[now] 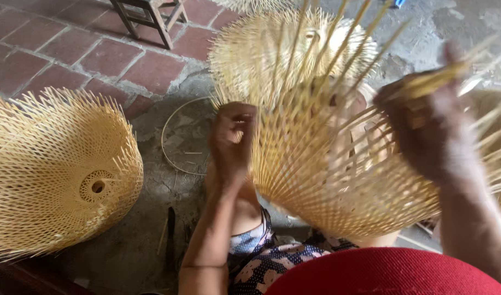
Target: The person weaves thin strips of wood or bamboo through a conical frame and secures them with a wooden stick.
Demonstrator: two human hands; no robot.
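Both hands [231, 139] [425, 128] on woven bamboo shade [327, 180], w/ loose strips.

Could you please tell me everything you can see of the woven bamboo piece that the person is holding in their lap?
The woven bamboo piece is a pale yellow openwork lattice of thin crossed strips, flaring like a fan or half-formed dome. It is unfinished: loose strip ends stick up and out from its top edge. It rests tilted over the person's lap. The left hand pinches its left edge, and the right hand, blurred, grips strips on its right side. Another woven piece lies behind it.
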